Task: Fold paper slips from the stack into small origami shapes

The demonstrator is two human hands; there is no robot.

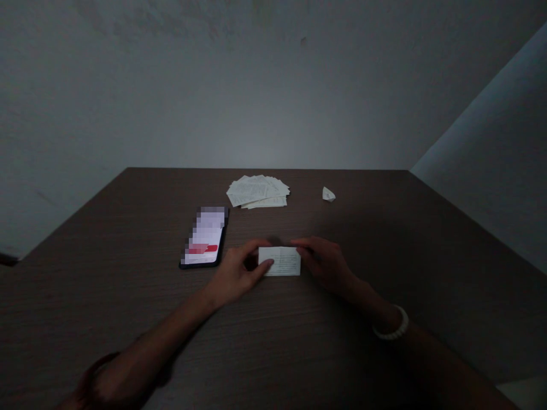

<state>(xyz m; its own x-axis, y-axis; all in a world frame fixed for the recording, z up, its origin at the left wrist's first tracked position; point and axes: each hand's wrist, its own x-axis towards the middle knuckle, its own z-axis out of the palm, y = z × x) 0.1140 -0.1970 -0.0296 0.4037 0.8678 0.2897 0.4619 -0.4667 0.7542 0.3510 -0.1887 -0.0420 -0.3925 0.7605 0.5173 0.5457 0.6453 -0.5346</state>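
A printed paper slip [282, 263] lies between two bare hands near the middle of a dark wood-grain tabletop [273, 353]. It shows rows of small print, too fine to read, a faint crease near the middle and a doubled line along its lower edge.

The left hand [235, 273] is at the slip's nine o'clock, clamped on that end — the thumb lies across the printed face and the index finger curls round behind. The right hand [329, 265] comes in at three o'clock, thumb and index finger pinched on the upper corner; its other fingers are curled in shadow, and whether they touch the paper cannot be told.

Taking the slip as the centre of the dial, a smartphone [207, 233] lies at ten o'clock, just beside the left hand, its screen lit and partly pixelated, with a red bar low on it. At eleven o'clock, farther back, a fanned pile of printed paper slips [258, 192] overlaps loosely. A crumpled paper scrap [328, 195] sits alone at one o'clock.

A pale beaded bracelet [404, 326] rings the right wrist at four o'clock — a dark band [94, 364] circles the left forearm toward eight. At twelve stands a grey, stained wall [273, 114].
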